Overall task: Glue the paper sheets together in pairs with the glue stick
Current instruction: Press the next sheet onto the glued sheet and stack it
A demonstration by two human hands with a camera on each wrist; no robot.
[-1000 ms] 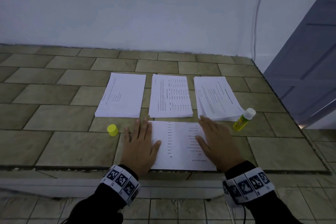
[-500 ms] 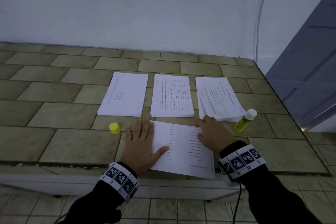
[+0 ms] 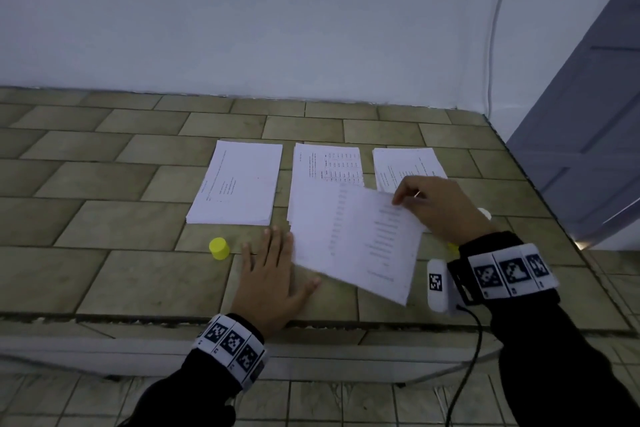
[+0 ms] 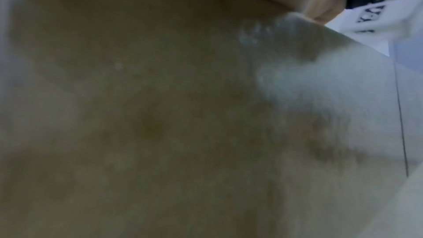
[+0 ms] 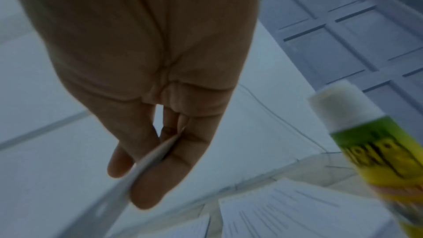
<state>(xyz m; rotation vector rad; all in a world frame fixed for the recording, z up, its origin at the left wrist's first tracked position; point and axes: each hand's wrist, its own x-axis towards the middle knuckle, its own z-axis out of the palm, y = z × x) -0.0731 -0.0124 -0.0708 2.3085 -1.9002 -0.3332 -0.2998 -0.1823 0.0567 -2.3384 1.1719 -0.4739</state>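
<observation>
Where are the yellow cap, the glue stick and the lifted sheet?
yellow cap (image 3: 219,248): head view, its side wall.
glue stick (image 5: 375,153): right wrist view, green-yellow label.
lifted sheet (image 3: 360,239): head view, printed middle.

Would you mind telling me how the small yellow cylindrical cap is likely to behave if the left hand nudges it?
The small yellow cylindrical cap stands upright on the tiled counter, so a gentle push would probably slide it. It looks light and hollow, so a higher nudge from the left hand might tip it, and then it would likely roll.
</observation>
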